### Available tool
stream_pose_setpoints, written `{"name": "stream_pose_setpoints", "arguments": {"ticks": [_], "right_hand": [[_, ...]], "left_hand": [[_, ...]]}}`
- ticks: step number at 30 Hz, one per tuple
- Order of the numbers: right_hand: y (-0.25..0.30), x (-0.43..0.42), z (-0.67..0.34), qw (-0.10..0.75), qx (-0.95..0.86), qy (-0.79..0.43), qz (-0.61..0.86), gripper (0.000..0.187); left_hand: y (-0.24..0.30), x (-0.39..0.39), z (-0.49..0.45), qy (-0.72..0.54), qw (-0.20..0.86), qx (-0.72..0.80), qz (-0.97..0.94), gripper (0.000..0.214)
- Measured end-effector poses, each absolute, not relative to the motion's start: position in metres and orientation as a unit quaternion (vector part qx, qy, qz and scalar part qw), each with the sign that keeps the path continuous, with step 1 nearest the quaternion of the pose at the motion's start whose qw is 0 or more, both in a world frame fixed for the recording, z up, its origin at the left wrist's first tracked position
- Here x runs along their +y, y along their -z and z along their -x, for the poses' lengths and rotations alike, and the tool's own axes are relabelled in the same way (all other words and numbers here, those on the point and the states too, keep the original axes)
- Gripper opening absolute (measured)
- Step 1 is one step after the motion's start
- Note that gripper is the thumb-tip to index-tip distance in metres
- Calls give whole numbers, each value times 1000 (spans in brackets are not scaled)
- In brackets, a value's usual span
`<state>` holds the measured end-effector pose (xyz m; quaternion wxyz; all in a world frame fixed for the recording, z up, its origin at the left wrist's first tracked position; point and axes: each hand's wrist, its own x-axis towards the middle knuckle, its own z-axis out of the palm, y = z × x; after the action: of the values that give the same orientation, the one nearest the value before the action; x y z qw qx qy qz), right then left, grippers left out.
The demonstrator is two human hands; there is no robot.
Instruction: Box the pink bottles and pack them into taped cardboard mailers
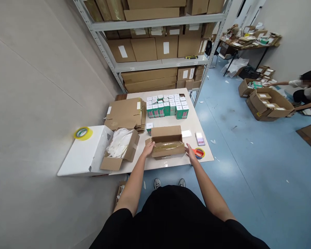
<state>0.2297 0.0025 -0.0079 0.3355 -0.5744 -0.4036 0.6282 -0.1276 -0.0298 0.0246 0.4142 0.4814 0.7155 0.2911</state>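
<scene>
Black shirt cloth is seen closest, with two forearms extended from it toward an open cardboard carton set at the near edge of the bench. Between the two hands, which are held well apart, this carton is flanked at both ends: its left end is gripped by the left hand, the thumb laid at the rim, while the right hand is held with fingers spread just beside its right end; whether contact is made there cannot be told. Shiny tape is stretched along the carton's near side, and its far flap is raised. Just behind its left corner, a single small box is placed, and rows of green-and-white boxes are grouped farther back. To the right of the carton, a white card and a tape roll are laid, the latter just beyond the right hand. Flattened cardboard is stacked on the left, behind a carton filled with white packing material.
</scene>
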Motion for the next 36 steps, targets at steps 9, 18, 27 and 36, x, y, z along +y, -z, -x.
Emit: {"name": "stream_pose_setpoints", "arguments": {"ticks": [9, 18, 27, 36], "right_hand": [[0, -1, -240, 309, -383, -677, 547, 80], [-5, -6, -234, 278, -479, -651, 518, 89], [0, 2, -241, 271, -543, -620, 498, 89], [-25, 4, -168, 238, -658, -566, 436, 77]], "left_hand": [[-9, -79, 141, -201, 453, 651, -575, 95], [38, -103, 79, -215, 326, 782, -486, 37], [40, -141, 64, -272, 275, 790, -475, 9], [35, -211, 66, -351, 211, 816, -407, 10]]}}
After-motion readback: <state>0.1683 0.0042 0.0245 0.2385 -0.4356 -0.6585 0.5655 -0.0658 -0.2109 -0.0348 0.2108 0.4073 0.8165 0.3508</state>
